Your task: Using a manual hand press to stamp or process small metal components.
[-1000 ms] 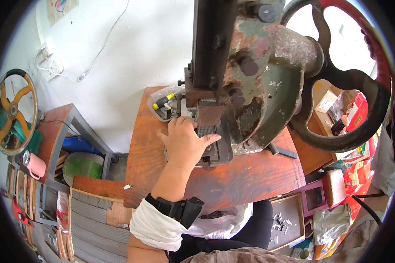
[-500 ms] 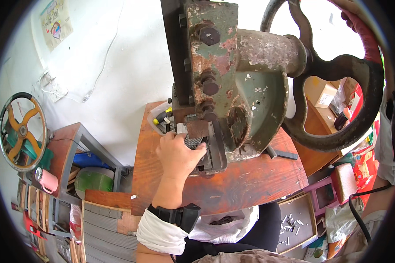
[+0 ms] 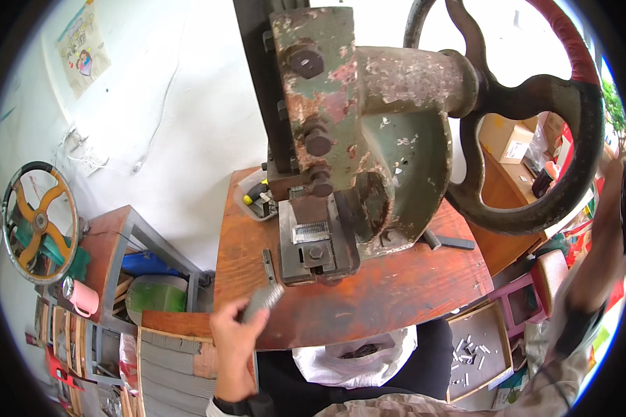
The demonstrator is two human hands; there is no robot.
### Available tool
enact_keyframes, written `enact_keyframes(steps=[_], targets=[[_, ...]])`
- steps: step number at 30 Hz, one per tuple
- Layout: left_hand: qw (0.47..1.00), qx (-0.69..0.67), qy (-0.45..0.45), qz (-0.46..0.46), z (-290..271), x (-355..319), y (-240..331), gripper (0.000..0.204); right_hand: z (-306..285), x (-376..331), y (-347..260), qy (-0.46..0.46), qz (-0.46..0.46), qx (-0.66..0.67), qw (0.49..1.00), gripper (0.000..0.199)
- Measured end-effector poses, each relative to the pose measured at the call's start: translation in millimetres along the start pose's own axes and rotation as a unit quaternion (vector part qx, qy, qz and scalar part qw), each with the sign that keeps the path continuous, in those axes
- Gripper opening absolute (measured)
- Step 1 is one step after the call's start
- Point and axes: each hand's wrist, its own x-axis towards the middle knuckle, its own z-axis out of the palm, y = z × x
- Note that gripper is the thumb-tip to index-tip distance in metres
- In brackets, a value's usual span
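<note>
My left hand [image 3: 235,326] is closed around a small grey ribbed metal block [image 3: 264,299], slightly blurred, above the near left part of the wooden table [image 3: 389,299]. Behind it stands a worn green hand press [image 3: 327,97] with a large handwheel [image 3: 535,222]. A metal die [image 3: 316,254] is bolted at the press's foot, and a ridged plate [image 3: 310,231] lies under the ram. Beside the die is a narrow metal bar [image 3: 268,265]. My right hand [image 3: 612,170] is at the far right edge, off the wheel's rim; its fingers do not show clearly.
A white bag [image 3: 355,368] with dark bits lies on my lap. At the lower right is a shallow tray [image 3: 494,368] of small metal pieces. A clear tub [image 3: 254,198] with tools and a hammer [image 3: 435,240] lie by the press. A second handwheel [image 3: 40,222] is at left.
My left hand has drawn back from the die toward me, bringing the ribbed block. My right hand has come off the handwheel's red-wrapped rim and dropped to the right edge.
</note>
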Motion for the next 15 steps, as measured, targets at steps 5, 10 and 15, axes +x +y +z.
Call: enact_keyframes(steps=[5, 10, 15], targets=[[0.964, 0.122, -0.031, 0.236, 44.1, -44.8, -9.6, 0.034, 189.4, -128.0, -11.5, -0.139, 0.144, 0.169, 0.965, 0.023], [0.932, 0.215, -0.075, 0.283, 74.0, -45.2, 2.9, 0.044, 258.2, -152.9, -21.4, -0.204, 0.203, 0.096, 0.953, 0.043], [0.946, 0.210, -0.091, 0.229, 66.2, -47.1, -1.4, 0.072, 271.3, -140.4, -22.0, -0.261, 0.197, 0.021, 0.945, 0.058]])
